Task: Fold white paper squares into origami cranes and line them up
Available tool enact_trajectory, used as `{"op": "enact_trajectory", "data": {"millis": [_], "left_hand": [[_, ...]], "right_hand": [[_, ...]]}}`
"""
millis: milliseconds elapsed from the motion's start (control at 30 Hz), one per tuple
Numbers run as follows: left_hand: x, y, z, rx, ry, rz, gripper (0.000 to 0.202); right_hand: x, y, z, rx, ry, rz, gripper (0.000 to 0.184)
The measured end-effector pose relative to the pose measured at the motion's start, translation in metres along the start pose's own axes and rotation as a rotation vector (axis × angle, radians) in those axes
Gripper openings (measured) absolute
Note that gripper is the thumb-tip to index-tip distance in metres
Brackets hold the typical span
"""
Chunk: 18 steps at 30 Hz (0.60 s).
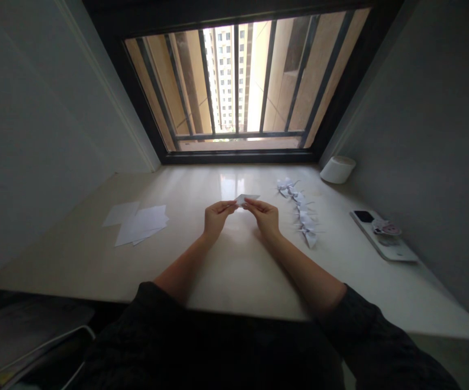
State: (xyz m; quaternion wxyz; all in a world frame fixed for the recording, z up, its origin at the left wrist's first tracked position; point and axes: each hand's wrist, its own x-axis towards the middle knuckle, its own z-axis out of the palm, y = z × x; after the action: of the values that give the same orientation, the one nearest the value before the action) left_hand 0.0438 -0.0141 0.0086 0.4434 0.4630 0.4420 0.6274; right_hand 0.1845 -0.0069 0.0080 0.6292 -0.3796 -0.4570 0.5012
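Observation:
A small piece of folded white paper is pinched between both hands over the middle of the pale counter. My left hand grips its left end with thumb and fingertips. At the lower right side of the paper, my right hand holds it the same way, fingers closed. To the right of my right hand runs a row of several folded white paper figures with thin pointed ends. Off to the left lie loose sheets of white paper, overlapping one another. The fingers partly hide the folded piece.
A white phone with a ring-like holder on its back lies near the right wall. Behind it, a roll-shaped white object stands in the back right corner. A barred window with a dark frame rises at the counter's far edge.

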Motion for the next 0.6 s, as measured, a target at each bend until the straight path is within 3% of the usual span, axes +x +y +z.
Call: {"op": "enact_trajectory", "data": {"millis": [333, 600], "left_hand": [[0.0007, -0.0014, -0.0012, -0.088, -0.047, -0.094, 0.031], [0.0014, 0.0004, -0.0045, 0.048, -0.007, 0.009, 0.026]], "right_hand": [[0.0040, 0.0022, -0.0015, 0.022, 0.003, -0.026, 0.027], [0.0057, -0.0010, -0.0028, 0.090, 0.043, -0.026, 0.027]]}}
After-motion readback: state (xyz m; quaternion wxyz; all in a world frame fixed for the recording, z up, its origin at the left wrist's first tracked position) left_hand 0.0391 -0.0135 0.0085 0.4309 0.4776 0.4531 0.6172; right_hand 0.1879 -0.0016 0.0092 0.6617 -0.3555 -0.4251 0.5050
